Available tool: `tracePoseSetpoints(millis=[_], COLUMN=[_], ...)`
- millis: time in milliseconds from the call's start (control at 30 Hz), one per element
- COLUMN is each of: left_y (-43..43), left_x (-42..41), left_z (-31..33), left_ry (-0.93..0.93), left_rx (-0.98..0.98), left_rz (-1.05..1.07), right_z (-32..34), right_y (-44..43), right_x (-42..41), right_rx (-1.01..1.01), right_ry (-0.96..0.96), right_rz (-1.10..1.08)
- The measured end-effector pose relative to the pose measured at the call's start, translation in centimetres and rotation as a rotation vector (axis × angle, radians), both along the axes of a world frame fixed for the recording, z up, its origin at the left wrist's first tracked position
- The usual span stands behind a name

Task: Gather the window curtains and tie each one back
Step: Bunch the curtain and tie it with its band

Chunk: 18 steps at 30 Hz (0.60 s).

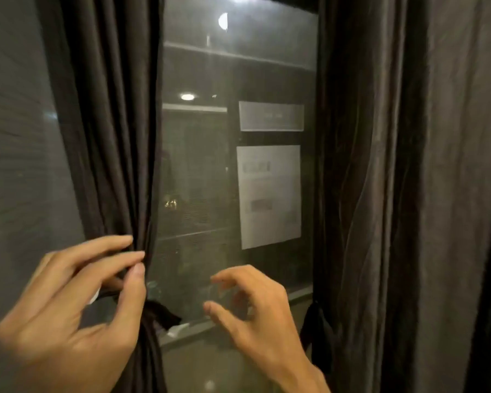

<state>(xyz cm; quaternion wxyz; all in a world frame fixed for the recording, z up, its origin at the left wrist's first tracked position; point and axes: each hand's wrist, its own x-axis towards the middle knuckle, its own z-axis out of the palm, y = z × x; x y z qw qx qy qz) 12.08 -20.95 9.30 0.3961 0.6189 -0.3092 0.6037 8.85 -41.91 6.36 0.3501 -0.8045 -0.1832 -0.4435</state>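
Note:
Two dark curtains hang at a window. The left curtain (108, 123) is bunched into a narrow column, and a dark tie-back (160, 312) wraps it low down. My left hand (68, 313) pinches the curtain's gathered folds just above the tie, thumb against fingers. My right hand (255, 310) hovers in front of the glass to the right of the tie, fingers curled and apart, holding nothing. The right curtain (394, 180) hangs in loose folds, with a dark tie-back (313, 324) at its inner edge near the sill.
The window glass (199, 171) shows reflections of ceiling lights, and a white paper notice (268, 195) with a small sign above it. A sill ledge (238, 361) runs below the glass. A grey blind panel (17, 165) is at far left.

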Motion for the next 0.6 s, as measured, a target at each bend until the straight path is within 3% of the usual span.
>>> tracePoseSetpoints(millis=[133, 433, 600], left_y=[-7.2, -26.9, -33.5], left_x=[-0.2, -0.8, -0.9], left_z=[7.9, 21.7, 27.4], left_ry=[-0.008, 0.37, 0.423], left_rx=[0.02, 0.181, 0.177], left_rz=[-0.142, -0.504, -0.457], right_z=[5.6, 13.1, 15.7], right_y=[-5.5, -17.1, -23.0], right_x=[-0.4, -0.8, -1.8], right_rx=[-0.074, -0.232, -0.286], right_ry=[-0.088, -0.187, -0.247], right_rz=[-0.141, -0.289, -0.305])
